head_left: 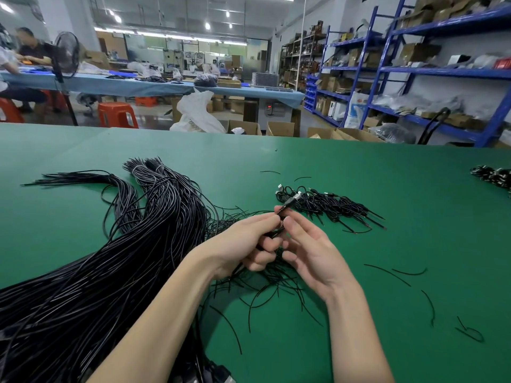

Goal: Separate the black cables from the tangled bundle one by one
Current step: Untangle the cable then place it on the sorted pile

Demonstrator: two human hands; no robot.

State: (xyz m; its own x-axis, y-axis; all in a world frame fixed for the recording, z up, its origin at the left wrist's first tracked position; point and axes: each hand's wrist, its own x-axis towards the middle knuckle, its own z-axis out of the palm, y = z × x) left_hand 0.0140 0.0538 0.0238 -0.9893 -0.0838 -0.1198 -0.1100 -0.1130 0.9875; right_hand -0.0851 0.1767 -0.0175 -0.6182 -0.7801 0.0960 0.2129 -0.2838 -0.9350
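Observation:
A thick bundle of long black cables point(116, 261) sprawls over the left half of the green table point(359, 172). Loose thin black strands point(265, 288) lie tangled under my hands at the centre. My left hand point(249, 244) grips one black cable point(289, 203) with a silver plug at its far end, fingers curled round it. My right hand point(309, 244) meets it fingertip to fingertip and pinches the same cable near the plug. Just beyond my hands lies a small pile of short cables with plugs point(326, 204).
Stray cut pieces of black wire point(387, 272) are scattered at the right front. Another dark cable heap point(495, 175) sits at the table's right edge. Beyond the table are cardboard boxes point(279, 129), red stools, a long blue bench with seated people, and blue shelving.

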